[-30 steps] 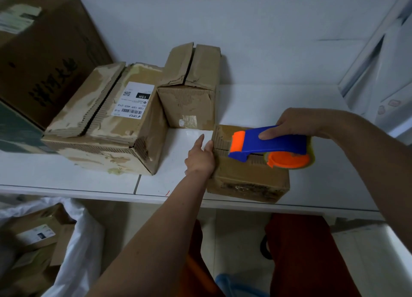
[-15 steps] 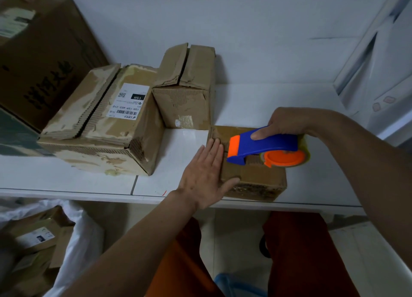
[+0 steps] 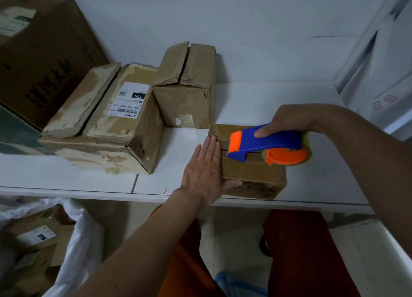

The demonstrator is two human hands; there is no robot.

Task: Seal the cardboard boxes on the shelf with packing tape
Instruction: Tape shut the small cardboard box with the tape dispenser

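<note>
The right hand (image 3: 292, 120) is curled around the handle of the tape dispenser (image 3: 267, 146), with the index finger lying straight along its blue top; the palm and the other fingers are hidden behind the blue body, so the grip itself is not fully visible. The dispenser is over the top of the small box (image 3: 252, 174), and its orange front end points to the left. It covers most of the box top, so the seam under it is hard to see, and I cannot tell if tape is already on the cardboard. The left hand (image 3: 205, 174) is flat and open, fingers straight and together, pressing on the left side of the small box, with the thumb at the front lower edge. This box stands at the front edge of the white shelf (image 3: 278, 100), between both hands.

Behind it, touching or just beside, is an upright box (image 3: 185, 91) with loose flaps. To the left lies a labelled box (image 3: 104, 122), its top flaps apart. A large dark carton (image 3: 42, 58) at far left is blurred and cut off by the frame.
</note>
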